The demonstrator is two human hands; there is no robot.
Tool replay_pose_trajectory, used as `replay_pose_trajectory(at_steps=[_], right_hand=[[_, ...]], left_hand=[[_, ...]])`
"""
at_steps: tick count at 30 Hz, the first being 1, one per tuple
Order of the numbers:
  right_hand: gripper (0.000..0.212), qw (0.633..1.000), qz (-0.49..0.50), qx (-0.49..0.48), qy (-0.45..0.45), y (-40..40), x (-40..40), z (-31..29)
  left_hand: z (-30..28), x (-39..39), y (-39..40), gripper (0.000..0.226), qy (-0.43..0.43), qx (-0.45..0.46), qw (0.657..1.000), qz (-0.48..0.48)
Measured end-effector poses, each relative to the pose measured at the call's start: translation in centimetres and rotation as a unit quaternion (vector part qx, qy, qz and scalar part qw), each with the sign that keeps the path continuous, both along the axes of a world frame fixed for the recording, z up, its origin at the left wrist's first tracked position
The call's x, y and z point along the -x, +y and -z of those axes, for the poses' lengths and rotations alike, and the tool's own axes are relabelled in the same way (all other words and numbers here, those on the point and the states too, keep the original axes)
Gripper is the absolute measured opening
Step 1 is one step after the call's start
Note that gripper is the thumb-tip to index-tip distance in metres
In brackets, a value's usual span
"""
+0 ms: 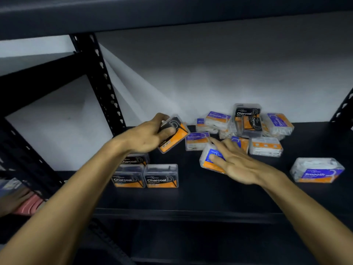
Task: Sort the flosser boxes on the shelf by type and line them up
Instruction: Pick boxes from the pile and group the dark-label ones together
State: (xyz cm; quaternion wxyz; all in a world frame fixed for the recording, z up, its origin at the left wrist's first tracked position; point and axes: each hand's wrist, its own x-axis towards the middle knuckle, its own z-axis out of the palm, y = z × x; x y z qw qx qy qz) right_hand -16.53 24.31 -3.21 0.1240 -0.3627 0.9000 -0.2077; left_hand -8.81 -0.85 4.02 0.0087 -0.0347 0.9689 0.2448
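Observation:
My left hand (150,137) grips a black and orange Charcoal flosser box (174,135), tilted in the air above the shelf. My right hand (232,159) lies with fingers spread on a tilted blue Smooth box (211,159). At the front left of the black shelf (191,196) stand two Charcoal boxes (145,177) side by side, a third Charcoal box (134,160) behind them. One Smooth box (318,172) stands alone at the right. A jumbled pile of Smooth and Charcoal boxes (248,127) lies at the back.
A black perforated upright post (101,83) rises at the left, another post (343,106) at the right edge. The upper shelf (172,14) hangs overhead. A white wall (210,73) closes the back. Pink items (30,204) lie on a lower-left shelf.

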Motion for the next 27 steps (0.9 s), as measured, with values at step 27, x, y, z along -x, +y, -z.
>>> replay_pose_trajectory(at_steps=[27], right_hand=[[0.059,0.991,-0.055,-0.032,0.121,-3.3,-1.4,0.1]], left_hand=[[4.6,2.5,-2.4,0.038,-0.099,0.174,0.978,0.06]])
